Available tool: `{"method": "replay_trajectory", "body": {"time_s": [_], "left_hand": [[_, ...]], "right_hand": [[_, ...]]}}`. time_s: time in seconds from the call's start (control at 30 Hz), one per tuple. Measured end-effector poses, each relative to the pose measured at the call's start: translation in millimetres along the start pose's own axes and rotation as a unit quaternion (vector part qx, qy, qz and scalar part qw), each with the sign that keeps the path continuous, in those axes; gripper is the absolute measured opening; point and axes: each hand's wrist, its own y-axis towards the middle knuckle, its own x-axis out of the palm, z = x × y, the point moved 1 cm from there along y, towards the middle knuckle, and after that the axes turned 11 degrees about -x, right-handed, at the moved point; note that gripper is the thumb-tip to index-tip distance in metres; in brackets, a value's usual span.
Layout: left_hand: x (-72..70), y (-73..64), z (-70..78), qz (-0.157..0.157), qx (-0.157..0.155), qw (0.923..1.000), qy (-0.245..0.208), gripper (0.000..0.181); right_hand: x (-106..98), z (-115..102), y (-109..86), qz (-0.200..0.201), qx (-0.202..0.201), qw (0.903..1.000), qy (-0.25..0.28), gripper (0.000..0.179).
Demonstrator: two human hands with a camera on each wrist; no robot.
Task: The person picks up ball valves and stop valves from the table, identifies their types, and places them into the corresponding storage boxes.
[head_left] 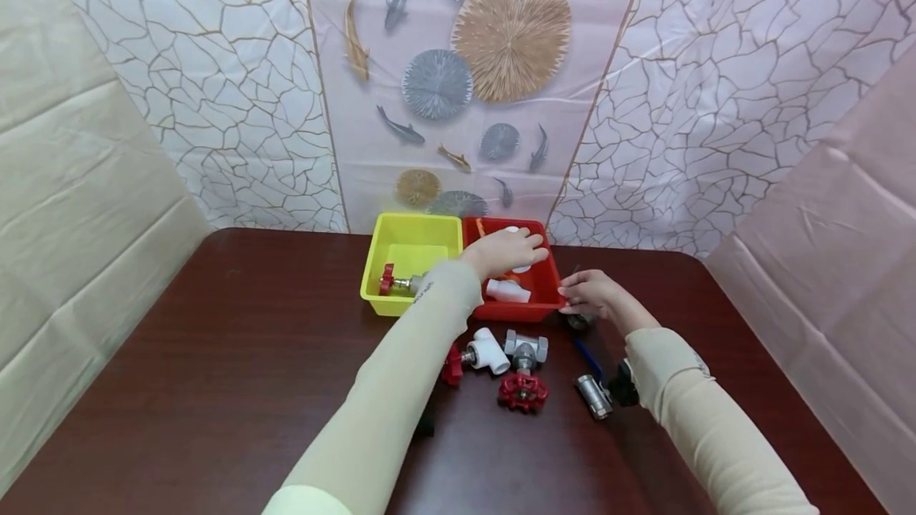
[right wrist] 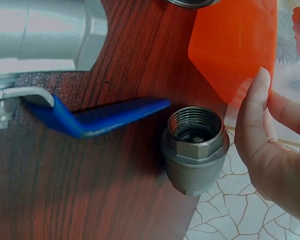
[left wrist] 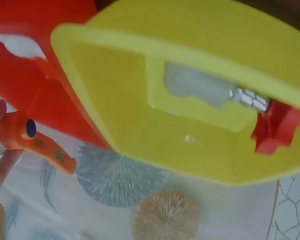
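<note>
Over the red bin [head_left: 515, 312], my left hand [head_left: 504, 251] grips a white plastic valve with an orange lever handle [left wrist: 52, 152]. That bin also contains a white plastic fitting [head_left: 508, 291]. At the bin's front right corner, my right hand [head_left: 597, 292] pinches the rim between thumb [right wrist: 260, 95] and fingers. Just beside that hand, a steel threaded fitting [right wrist: 195, 155] stands on the table with its open end up. The yellow bin [left wrist: 190, 145] adjoins the red one and contains a white valve with a red handle [left wrist: 277, 127].
In front of the bins lie a white tee-shaped valve with a red handle [head_left: 489, 352] and a metal gate valve with a red handwheel [head_left: 523, 392]. A steel ball valve with a blue lever [head_left: 594, 397] lies near my right forearm. A patterned cloth wall [head_left: 272, 141] rises behind the table.
</note>
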Motion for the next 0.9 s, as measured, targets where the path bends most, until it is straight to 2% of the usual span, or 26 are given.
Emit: {"method": "replay_trajectory", "body": {"time_s": [0.1,0.2,0.37,0.47,0.67,0.73,0.9], "left_hand": [[3.4,4.7,4.8,0.021,0.016,0.9996,0.009,0.045],[6.2,7.6,8.6,0.045,0.026,0.9975,0.047,0.045],[6.9,7.8,9.7,0.079,0.019,0.9932,0.082,0.046],[7.8,7.2,8.3,0.086,0.002,0.9942,0.064,0.045],[15.2,7.9,9.9,0.055,-0.010,0.9963,0.066,0.036],[15.9,8.3,11.2,0.064,-0.011,0.9950,0.076,0.036],[17.2,9.9,14.8,0.111,-0.007,0.9891,0.096,0.032]], "right_hand": [[0,2,0.3,0.006,-0.002,1.0000,0.005,0.035],[0,2,-0.8,0.004,-0.005,0.9999,0.009,0.037],[2,0,-1.4,0.008,-0.006,0.9999,-0.002,0.038],[3,-2,-1.7,0.010,-0.009,0.9998,-0.013,0.038],[4,-3,-2.0,0.013,-0.008,0.9997,-0.019,0.038],[5,-3,-1.8,0.016,-0.007,0.9997,-0.017,0.039],[6,-3,-2.6,0.021,-0.001,0.9997,-0.014,0.038]]}}
